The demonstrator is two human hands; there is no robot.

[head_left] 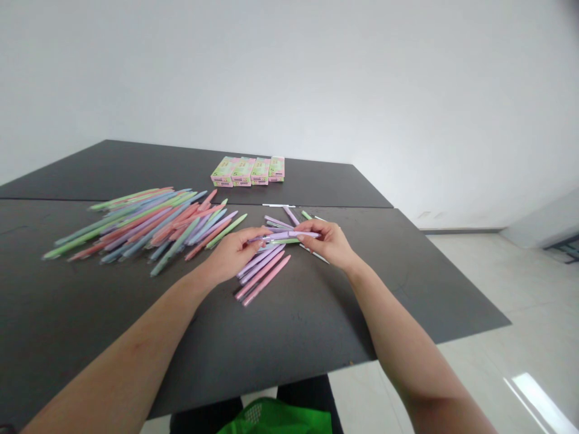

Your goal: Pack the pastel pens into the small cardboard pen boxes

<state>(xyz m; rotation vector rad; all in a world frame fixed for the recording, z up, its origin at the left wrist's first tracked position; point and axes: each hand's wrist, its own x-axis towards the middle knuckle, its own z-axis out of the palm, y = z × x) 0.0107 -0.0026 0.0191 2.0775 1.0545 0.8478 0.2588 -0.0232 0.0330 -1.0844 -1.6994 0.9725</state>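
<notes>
Between my two hands, above the dark table, is a purple pen (292, 234) lying crosswise. My left hand (235, 250) pinches its left end, and my right hand (326, 241) has its fingers closed on the right end. Just below it a green pen (287, 241) shows, partly hidden by the fingers. Under and in front of my hands lie purple pens (262, 264) and pink pens (266, 279), slanting side by side on the table. Beyond my hands, more purple pens (277, 222) and a thin white stick (315, 254) are scattered.
A large heap of wrapped-looking pens (136, 229) in several colours spreads over the table (217, 355) on the left. Small pink and green boxes (242, 171) stand in a row farther back, near the wall. A seam crosses the table behind the pens.
</notes>
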